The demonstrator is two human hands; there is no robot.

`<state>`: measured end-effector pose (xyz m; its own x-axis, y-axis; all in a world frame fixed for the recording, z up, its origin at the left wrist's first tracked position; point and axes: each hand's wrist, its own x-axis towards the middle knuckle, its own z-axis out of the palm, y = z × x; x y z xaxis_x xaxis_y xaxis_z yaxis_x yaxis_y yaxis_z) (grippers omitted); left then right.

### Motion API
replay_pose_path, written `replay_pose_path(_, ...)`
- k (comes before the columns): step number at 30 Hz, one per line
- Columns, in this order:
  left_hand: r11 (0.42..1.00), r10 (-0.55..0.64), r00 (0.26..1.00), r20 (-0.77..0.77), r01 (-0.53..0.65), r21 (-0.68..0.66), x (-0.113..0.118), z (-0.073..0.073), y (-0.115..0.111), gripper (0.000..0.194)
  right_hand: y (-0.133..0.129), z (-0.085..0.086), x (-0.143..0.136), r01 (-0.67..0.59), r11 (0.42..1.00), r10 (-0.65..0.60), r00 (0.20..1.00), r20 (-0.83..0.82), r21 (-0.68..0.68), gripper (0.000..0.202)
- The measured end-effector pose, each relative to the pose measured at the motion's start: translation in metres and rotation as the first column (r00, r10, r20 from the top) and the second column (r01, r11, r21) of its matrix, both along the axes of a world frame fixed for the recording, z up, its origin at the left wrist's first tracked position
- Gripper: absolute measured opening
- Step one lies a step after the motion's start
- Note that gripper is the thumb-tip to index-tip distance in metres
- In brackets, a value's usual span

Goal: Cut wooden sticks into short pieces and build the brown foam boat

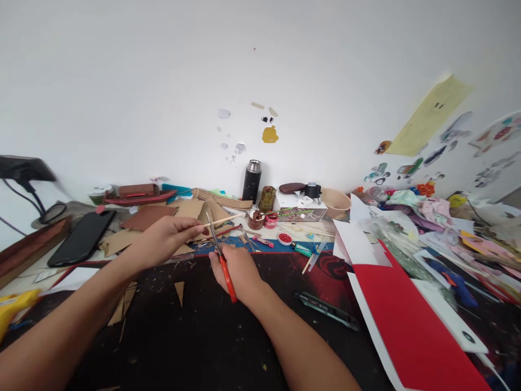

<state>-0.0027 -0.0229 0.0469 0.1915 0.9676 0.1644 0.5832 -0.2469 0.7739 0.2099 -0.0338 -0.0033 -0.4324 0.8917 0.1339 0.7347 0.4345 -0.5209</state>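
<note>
My left hand (166,239) pinches a thin wooden stick (223,220) that points right, towards the paint jars. Red-handled scissors (226,274) are in my right hand (238,271), with their metal blades up and leaning left. The blades cross the stick just right of my left fingertips. Whether they touch it is too small to tell. Beyond my hands stand an open jar of brown paint (256,219) and a jar of red paint (271,219).
A black flask (252,183) stands by the wall. Cardboard scraps (150,217) and a black phone (82,238) lie left. At the right are a cutter knife (326,309), red paper (415,326) and a heap of bags. A yellow tool (16,307) sits far left.
</note>
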Motion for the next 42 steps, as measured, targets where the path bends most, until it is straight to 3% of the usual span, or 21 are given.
replay_pose_path(5,0.946,0.167,0.898,-0.407,-0.029,0.322,0.003,-0.007,-0.001,0.039,-0.003,0.005,0.003,-0.003,0.998,-0.003,0.996,-0.095,-0.06,0.021)
replay_pose_path(8,0.953,0.141,0.895,-0.423,-0.008,0.301,0.005,-0.008,-0.002,0.042,-0.004,0.008,0.006,-0.028,0.997,0.018,0.99,-0.143,-0.068,0.024)
replay_pose_path(13,0.999,-0.039,0.988,-0.147,0.043,0.024,0.007,0.006,-0.004,0.057,-0.002,0.008,0.005,-0.039,0.999,0.037,0.995,-0.089,-0.031,0.02)
replay_pose_path(18,0.958,-0.052,0.989,0.137,0.088,-0.274,0.005,0.015,-0.005,0.058,-0.002,0.004,0.003,-0.028,1.0,0.028,1.0,-0.007,0.009,0.019)
replay_pose_path(23,0.873,-0.004,0.863,0.505,0.25,-0.419,0.002,0.004,-0.002,0.052,-0.004,0.004,0.001,-0.013,0.998,0.011,1.0,0.021,0.059,0.021)
replay_pose_path(27,0.791,0.023,0.735,0.678,0.401,-0.462,0.004,-0.005,0.001,0.045,-0.004,0.005,0.002,-0.022,0.997,0.02,0.999,0.033,0.076,0.022)
replay_pose_path(30,0.766,0.058,0.663,0.746,0.45,-0.459,0.008,-0.01,0.003,0.042,-0.001,0.003,0.003,-0.008,0.997,0.005,0.999,0.041,0.077,0.023)
replay_pose_path(32,0.774,0.077,0.647,0.759,0.441,-0.455,0.008,-0.011,0.004,0.041,0.001,0.002,0.004,0.0,0.997,-0.003,0.999,0.036,0.082,0.023)
replay_pose_path(34,0.821,0.119,0.62,0.776,0.377,-0.428,0.002,-0.009,0.008,0.036,0.002,0.001,0.005,-0.011,0.996,0.009,1.0,0.017,0.085,0.022)
replay_pose_path(38,0.943,0.196,0.522,0.83,0.133,-0.306,-0.021,0.004,0.013,0.024,0.0,0.006,0.007,-0.069,0.996,0.07,0.998,-0.007,0.06,0.022)
replay_pose_path(42,0.993,0.077,0.591,0.803,0.032,-0.118,-0.036,0.02,0.009,0.022,-0.004,0.011,0.01,-0.138,0.99,0.133,0.984,0.121,0.038,0.04)
